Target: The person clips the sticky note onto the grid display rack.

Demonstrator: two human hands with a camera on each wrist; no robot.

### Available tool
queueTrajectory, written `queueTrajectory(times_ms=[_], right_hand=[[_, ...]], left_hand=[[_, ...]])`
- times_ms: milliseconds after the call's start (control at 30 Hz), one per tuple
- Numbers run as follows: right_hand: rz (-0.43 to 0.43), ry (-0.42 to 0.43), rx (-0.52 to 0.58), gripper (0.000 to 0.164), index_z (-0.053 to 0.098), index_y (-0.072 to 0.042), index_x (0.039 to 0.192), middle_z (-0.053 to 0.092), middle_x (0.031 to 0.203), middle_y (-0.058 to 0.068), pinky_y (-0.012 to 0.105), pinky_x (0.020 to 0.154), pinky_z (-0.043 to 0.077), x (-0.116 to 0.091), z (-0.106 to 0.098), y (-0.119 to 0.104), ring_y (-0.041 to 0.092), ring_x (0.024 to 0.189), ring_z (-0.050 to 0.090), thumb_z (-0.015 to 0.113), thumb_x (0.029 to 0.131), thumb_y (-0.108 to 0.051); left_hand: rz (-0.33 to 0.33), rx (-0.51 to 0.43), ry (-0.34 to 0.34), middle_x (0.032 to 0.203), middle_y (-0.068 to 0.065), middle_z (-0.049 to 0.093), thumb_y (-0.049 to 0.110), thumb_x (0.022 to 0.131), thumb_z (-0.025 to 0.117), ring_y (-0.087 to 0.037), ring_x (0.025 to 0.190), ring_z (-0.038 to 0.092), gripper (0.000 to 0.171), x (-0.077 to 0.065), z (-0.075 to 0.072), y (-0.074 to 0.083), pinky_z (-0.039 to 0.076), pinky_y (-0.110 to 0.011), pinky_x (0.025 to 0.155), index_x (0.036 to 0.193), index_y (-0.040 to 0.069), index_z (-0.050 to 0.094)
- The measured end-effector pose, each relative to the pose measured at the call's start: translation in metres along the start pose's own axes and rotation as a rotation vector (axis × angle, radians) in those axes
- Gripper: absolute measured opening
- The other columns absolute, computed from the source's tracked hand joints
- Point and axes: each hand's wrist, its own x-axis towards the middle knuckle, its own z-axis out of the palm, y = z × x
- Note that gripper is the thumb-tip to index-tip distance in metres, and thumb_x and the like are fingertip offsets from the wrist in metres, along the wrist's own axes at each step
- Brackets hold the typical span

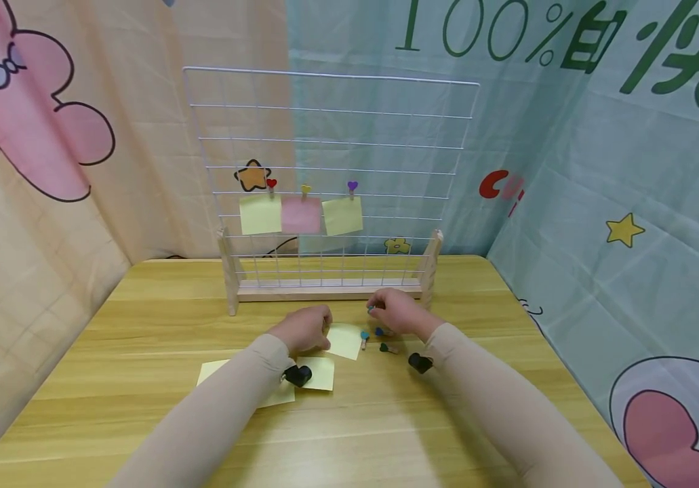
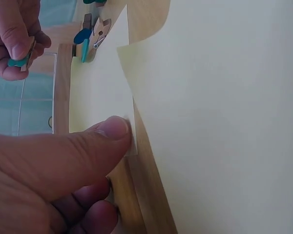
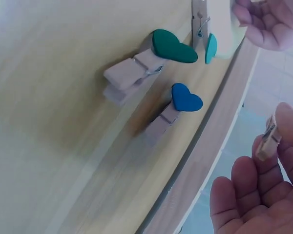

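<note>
My left hand (image 1: 304,328) pinches the edge of a pale yellow paper note (image 1: 344,340), with the thumb (image 2: 115,129) lying over it in the left wrist view. The fingers behind the paper are partly hidden. Between thumb and fingertips my right hand (image 1: 399,312) holds a small wooden clothespin (image 3: 268,141); its teal head shows in the left wrist view. Beside the note lie more heart-topped clothespins: a teal one (image 1: 364,338), a blue one (image 3: 185,99) and a green one (image 3: 173,47).
A white wire grid (image 1: 398,156) in a wooden stand (image 1: 325,293) rises behind the hands. Clothespins hold two yellow notes (image 1: 260,215) and a pink note (image 1: 302,215) on it. More yellow notes (image 1: 320,374) lie under and beside the left forearm.
</note>
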Motion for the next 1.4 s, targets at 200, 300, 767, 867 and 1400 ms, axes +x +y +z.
queueTrajectory(times_ms=[200,300,767,867,1400], right_hand=[[-0.032,-0.003,0.022,0.028,0.069,-0.002,0.13,0.071,0.111,0.006,0.033,0.081,0.054,-0.004,-0.002,0.002,0.016,0.088,0.06,0.059,0.109,-0.018],[-0.037,0.007,0.031,0.03,0.069,-0.001,0.132,0.072,0.117,0.008,0.035,0.084,0.055,-0.007,-0.004,0.003,0.016,0.091,0.061,0.057,0.11,-0.018],[-0.022,0.031,0.073,0.024,0.071,-0.002,0.125,0.072,0.112,0.007,0.035,0.087,0.056,-0.009,-0.003,0.011,0.017,0.093,0.062,0.059,0.108,-0.016],[-0.015,0.035,0.081,0.023,0.071,-0.002,0.124,0.072,0.113,0.007,0.036,0.088,0.056,-0.009,-0.002,0.012,0.018,0.094,0.062,0.06,0.108,-0.015],[-0.022,0.126,0.206,0.021,0.069,0.004,0.122,0.073,0.115,0.014,0.038,0.09,0.059,-0.01,-0.006,0.019,0.024,0.102,0.067,0.064,0.105,-0.007]], left_hand=[[0.005,-0.002,0.005,0.102,0.001,0.068,0.017,0.087,0.087,-0.017,0.095,0.063,0.045,0.0,0.0,0.003,0.052,-0.044,0.098,0.123,0.01,0.061],[0.002,-0.008,0.004,0.105,0.0,0.07,0.016,0.087,0.087,-0.018,0.098,0.065,0.046,0.0,0.0,0.005,0.053,-0.044,0.1,0.124,0.01,0.062],[-0.03,0.018,-0.018,0.118,-0.002,0.07,0.023,0.09,0.083,-0.02,0.099,0.06,0.041,0.007,0.003,0.008,0.051,-0.045,0.101,0.126,0.012,0.064],[-0.031,0.046,-0.014,0.116,-0.001,0.071,0.026,0.092,0.081,-0.02,0.097,0.06,0.039,0.012,0.004,0.007,0.05,-0.047,0.102,0.125,0.013,0.065],[0.014,0.116,0.046,0.097,0.002,0.067,0.021,0.093,0.08,-0.018,0.087,0.058,0.019,0.026,0.011,0.016,0.047,-0.049,0.094,0.105,0.016,0.066]])
